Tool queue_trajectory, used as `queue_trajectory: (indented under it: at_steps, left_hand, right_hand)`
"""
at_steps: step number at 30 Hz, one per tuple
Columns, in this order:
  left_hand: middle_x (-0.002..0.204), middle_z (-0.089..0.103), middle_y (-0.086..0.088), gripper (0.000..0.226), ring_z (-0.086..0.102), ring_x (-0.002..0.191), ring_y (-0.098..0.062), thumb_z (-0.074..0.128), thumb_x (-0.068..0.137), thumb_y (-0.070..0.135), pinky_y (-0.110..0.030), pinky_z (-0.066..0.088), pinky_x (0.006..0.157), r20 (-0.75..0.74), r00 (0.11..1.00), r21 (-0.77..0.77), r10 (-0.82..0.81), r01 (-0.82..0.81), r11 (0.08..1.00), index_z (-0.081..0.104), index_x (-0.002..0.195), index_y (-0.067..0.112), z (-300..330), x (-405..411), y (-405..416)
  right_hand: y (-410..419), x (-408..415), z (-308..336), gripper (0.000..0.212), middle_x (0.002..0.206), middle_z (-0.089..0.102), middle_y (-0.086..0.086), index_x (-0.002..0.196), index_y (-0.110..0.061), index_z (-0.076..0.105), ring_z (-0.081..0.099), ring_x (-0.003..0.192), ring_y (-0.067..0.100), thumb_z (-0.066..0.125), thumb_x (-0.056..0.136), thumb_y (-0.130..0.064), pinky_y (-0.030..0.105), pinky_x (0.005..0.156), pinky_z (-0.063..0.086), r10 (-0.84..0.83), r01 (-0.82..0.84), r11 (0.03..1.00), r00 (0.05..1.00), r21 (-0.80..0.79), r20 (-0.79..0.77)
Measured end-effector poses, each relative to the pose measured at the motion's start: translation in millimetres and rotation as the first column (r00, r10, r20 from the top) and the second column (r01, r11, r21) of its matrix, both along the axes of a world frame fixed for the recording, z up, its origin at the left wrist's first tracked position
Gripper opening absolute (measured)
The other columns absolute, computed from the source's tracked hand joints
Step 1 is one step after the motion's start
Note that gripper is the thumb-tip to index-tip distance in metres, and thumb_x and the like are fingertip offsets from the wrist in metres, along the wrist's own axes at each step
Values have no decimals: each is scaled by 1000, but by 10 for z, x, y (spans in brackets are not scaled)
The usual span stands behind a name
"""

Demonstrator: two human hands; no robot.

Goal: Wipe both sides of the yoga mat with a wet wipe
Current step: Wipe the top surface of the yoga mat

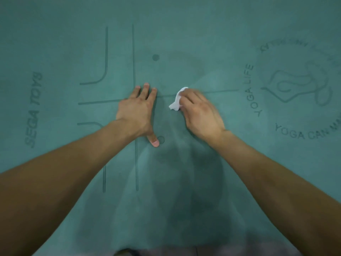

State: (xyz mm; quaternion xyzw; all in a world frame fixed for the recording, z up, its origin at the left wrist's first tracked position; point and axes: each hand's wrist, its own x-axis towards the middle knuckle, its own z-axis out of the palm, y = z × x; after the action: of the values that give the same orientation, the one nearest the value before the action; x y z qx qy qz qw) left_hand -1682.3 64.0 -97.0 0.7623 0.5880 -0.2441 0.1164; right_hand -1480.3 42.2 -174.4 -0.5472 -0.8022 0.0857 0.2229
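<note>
Teal mat (184, 34) flat, fills almost whole view, printed side up w/ dark lines, dots and text "SEGA TOYS" at left, "YOGA LIFE" at right.

Left hand (137, 109) palm down on mat near centre, fingers straight and close together, pointing away, tips (146, 85) near crossing of two printed lines. Thumb (154, 141) spread wide toward body, tip just beside a dark dot (161, 139). Holds nothing, only presses flat on mat.

Right hand (200, 111) just beside left one, not touching it, back up, a bit blurred. Fingers curled over white wipe (178, 99), crumpled, sticking out at thumb side and at front of hand. Wipe in contact w/ mat, on the horizontal printed line. How much of wipe is under palm: cannot tell.

Both forearms bare, coming from bottom corners. Darker, damp-looking patches on mat around and below hands. Thin strip of grey floor (239, 253) at bottom edge.
</note>
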Motion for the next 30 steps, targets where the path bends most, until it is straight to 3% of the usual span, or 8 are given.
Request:
queue_trajectory:
  at_steps: [3, 8, 14, 19, 22, 25, 28, 30]
  left_hand:
    - [177, -6, 2, 184, 2, 164, -24, 93, 24, 80, -48, 39, 121, 0, 1000, -8, -2, 2, 1000, -6, 168, 22, -12, 9, 16]
    - [177, -7, -2, 185, 2, 164, -27, 93, 25, 81, -49, 34, 125, 0, 1000, -37, 2, -2, 999, -8, 167, 20, -23, 15, 33]
    - [177, -8, -2, 185, 1, 164, -27, 91, 26, 83, -43, 25, 128, -1, 1000, -50, -12, 12, 999, -10, 168, 20, 0, 6, 26]
    - [177, -6, -7, 188, 5, 163, -33, 92, 24, 82, -49, 33, 124, -78, 996, -70, -41, 35, 997, -10, 167, 14, 7, 60, 59]
    - [172, 4, -22, 189, 16, 158, -44, 96, 21, 76, -56, 45, 115, -180, 980, -81, -83, 69, 994, -4, 163, 2, 11, 217, 73]
    - [169, 9, -28, 189, 20, 156, -45, 100, 18, 68, -60, 48, 111, -270, 957, -97, -104, 80, 992, 2, 161, -6, 12, 397, 104]
    - [172, 7, -22, 188, 18, 158, -39, 101, 18, 67, -60, 49, 107, -356, 915, -60, -187, 178, 982, 5, 163, -3, 29, 522, 82]
    - [171, 10, -18, 185, 20, 158, -36, 100, 18, 67, -57, 49, 107, -369, 891, -53, -266, 265, 963, 7, 162, 0, 38, 567, 47]
  right_hand:
    - [-63, -134, 78, 37, 138, 60, 14, 127, -6, 64, 53, 135, 35, 54, 94, 6, 48, 110, 48, -249, 243, 966, 966, -93, -63]
    - [-402, -219, 70, 50, 162, 45, 12, 151, -6, 53, 29, 156, 31, 45, 110, -34, 44, 129, 23, 319, -294, 943, 931, -154, 175]
    - [-38, 530, 144, 69, 172, 25, 13, 162, -9, 35, 10, 162, 30, 24, 109, -52, 45, 131, 15, -380, 427, 878, 896, -216, 229]
    - [-772, 329, 183, 74, 175, 15, 4, 165, -12, 29, 0, 163, 22, 37, 108, -60, 42, 132, 14, 328, -249, 917, 915, -310, 234]
    - [-299, 1038, 153, 68, 175, 16, 4, 165, -18, 29, 6, 163, 23, 27, 109, -56, 46, 131, 16, -57, 134, 963, 950, -236, 307]
    - [-156, 1119, 234, 81, 176, 11, -3, 166, -20, 27, 0, 162, 18, 21, 102, -70, 42, 131, 13, -436, 492, 795, 870, -353, 230]
    - [-817, 477, 171, 84, 174, 19, 4, 164, -13, 31, 1, 163, 23, 32, 103, -71, 43, 130, 15, 28, 36, 944, 981, -327, 191]
    - [-1104, 465, 121, 73, 172, 25, 5, 162, -13, 37, 8, 162, 25, 38, 107, -61, 44, 130, 17, 350, -292, 919, 915, -266, 203]
